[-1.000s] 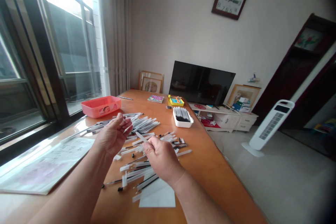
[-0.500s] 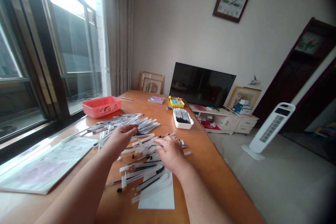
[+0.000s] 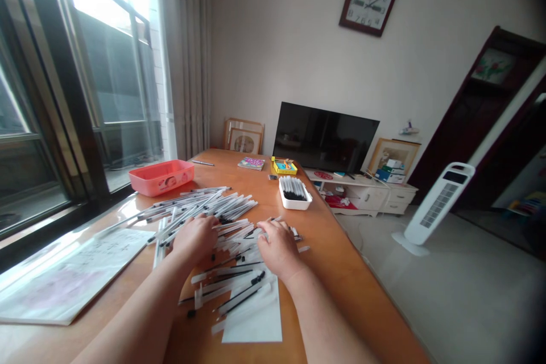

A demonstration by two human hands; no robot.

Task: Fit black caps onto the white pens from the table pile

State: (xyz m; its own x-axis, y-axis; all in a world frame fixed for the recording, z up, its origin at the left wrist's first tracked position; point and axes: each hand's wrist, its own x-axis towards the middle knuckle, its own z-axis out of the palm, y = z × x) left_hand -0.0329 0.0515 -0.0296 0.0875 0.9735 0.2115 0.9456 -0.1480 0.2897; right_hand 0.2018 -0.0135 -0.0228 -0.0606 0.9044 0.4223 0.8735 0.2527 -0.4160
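Observation:
My left hand [image 3: 196, 236] is lowered onto the near edge of a pile of clear pens [image 3: 228, 205]; its fingers curl down and their tips are hidden. To its right, my right hand [image 3: 279, 247] bends over loose pen parts, thumb and fingers drawn together. What it pinches, if anything, I cannot make out. Between and below the hands lie clear pen barrels, thin dark refills [image 3: 243, 298] and small black caps [image 3: 191, 313]. Some of these parts rest on a white sheet of paper [image 3: 256, 327].
Beyond my right hand stands a white box [image 3: 297, 204] of upright pens. A pink plastic basket [image 3: 162, 177] sits at the left by the window. An open booklet [image 3: 72, 278] lies at the near left. Farther back are a yellow box [image 3: 284, 166] and a colourful booklet [image 3: 251, 163].
My left hand has come down and slightly towards me, from above the pens onto the pile. My right hand has stayed over the loose parts, shifting only slightly. The view has tilted a little.

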